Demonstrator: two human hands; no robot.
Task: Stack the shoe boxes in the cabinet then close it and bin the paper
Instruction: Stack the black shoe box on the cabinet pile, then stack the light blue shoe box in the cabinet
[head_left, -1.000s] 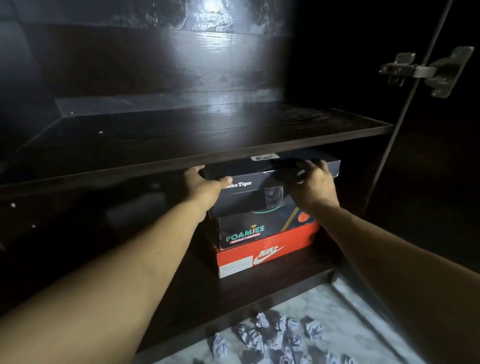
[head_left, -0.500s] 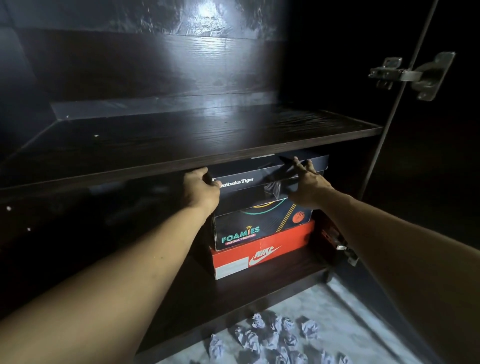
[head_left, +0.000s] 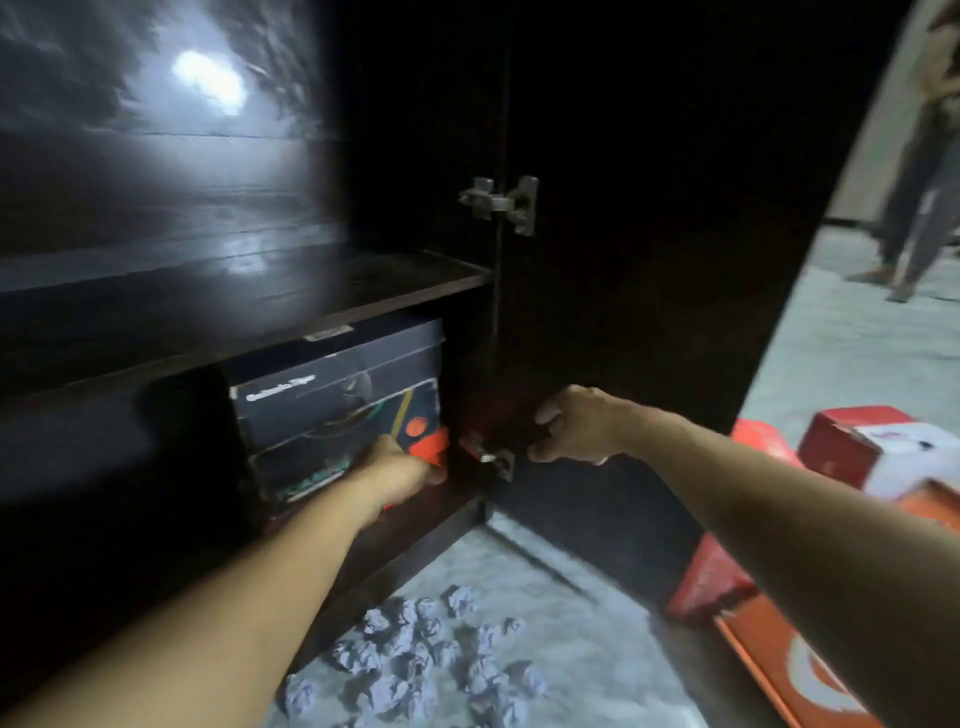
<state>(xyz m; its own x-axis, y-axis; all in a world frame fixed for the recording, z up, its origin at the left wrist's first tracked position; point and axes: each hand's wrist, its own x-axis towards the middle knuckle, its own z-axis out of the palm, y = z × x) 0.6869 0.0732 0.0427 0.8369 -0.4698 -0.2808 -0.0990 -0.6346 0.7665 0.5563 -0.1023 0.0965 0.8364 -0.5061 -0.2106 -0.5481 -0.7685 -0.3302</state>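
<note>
Orange corner of the bottom box (head_left: 434, 444) is where the left hand (head_left: 400, 470) sits now, fingers curled down at the low right edge of the stack; whether they actually grip the box cannot be told, blur hides it. Earlier both hands were up on the top black box (head_left: 332, 382), one at each end; both have left it. Right hand (head_left: 574, 426) has swung out right, off the boxes, and hovers in front of the open cabinet door (head_left: 649, 312) just beside the lower hinge (head_left: 491, 457), fingers loosely curled, thumb under, holding nothing.

Stack of three shoe boxes stands in the lower compartment of the cabinet, under the shelf (head_left: 249, 306): black box on top, dark patterned box (head_left: 332, 452) in the middle, orange one at the bottom, mostly hidden by the left forearm. The stack sits hard against the right side of the compartment.

Camera has panned right since the earlier frame: door, upper hinge (head_left: 501, 200) and room floor now in view. Crumpled paper balls (head_left: 426, 660) lie clustered on the pale floor (head_left: 597, 649) in front of the cabinet, as before. More red and orange shoe boxes (head_left: 841, 447) sit on the floor at right, behind the right forearm. A second person's legs (head_left: 914, 223) show far upper right. Frame is motion-blurred.
</note>
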